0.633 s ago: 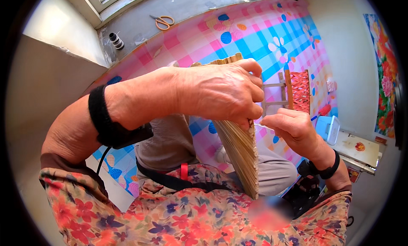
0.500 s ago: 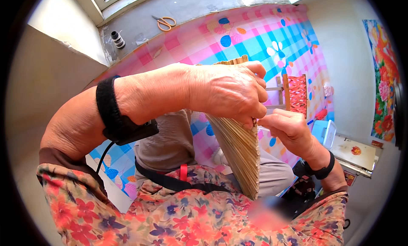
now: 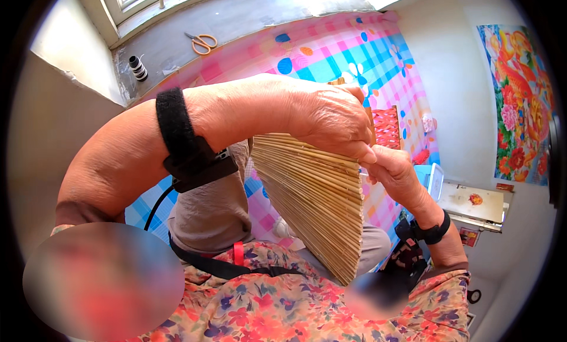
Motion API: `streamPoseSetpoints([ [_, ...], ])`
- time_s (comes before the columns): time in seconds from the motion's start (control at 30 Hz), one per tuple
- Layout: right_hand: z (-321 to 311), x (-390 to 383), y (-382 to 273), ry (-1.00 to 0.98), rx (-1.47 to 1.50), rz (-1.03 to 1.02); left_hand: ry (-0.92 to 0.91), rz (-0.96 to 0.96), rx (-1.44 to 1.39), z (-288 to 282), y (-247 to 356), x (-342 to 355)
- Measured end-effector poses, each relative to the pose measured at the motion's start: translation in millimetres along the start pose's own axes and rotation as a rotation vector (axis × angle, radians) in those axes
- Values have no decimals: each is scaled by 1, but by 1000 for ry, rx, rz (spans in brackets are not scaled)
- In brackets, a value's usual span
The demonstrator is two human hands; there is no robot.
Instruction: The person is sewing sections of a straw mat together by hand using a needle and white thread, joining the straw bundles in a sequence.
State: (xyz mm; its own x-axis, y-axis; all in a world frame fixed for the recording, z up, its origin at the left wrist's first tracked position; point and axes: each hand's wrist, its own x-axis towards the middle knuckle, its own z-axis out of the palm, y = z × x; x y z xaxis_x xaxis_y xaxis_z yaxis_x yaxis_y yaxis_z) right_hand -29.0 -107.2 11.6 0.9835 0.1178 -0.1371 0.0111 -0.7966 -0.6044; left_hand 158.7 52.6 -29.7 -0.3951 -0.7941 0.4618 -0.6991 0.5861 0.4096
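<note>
A wide mat of bound straw stalks (image 3: 316,200) is gripped at its top edge by the closed left hand (image 3: 331,114) and right hand (image 3: 394,172), weaving apparently unfinished.

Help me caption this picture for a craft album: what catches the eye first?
A fan of pale straw stalks fills the middle, gripped at the top by the left hand, with the right hand against its right edge. Behind lies a pink and blue checked cloth; orange-handled scissors sit on the grey ledge above it.
</note>
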Motion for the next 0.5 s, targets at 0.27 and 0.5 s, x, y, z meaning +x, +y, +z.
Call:
streamPoseSetpoints([
  [0.27,1,4,-12,10,-38,-38,-27,-55,0,-2,0,2],
  [0.5,-2,8,-21,-53,-27,38,-153,-125,140,-8,14,0],
])
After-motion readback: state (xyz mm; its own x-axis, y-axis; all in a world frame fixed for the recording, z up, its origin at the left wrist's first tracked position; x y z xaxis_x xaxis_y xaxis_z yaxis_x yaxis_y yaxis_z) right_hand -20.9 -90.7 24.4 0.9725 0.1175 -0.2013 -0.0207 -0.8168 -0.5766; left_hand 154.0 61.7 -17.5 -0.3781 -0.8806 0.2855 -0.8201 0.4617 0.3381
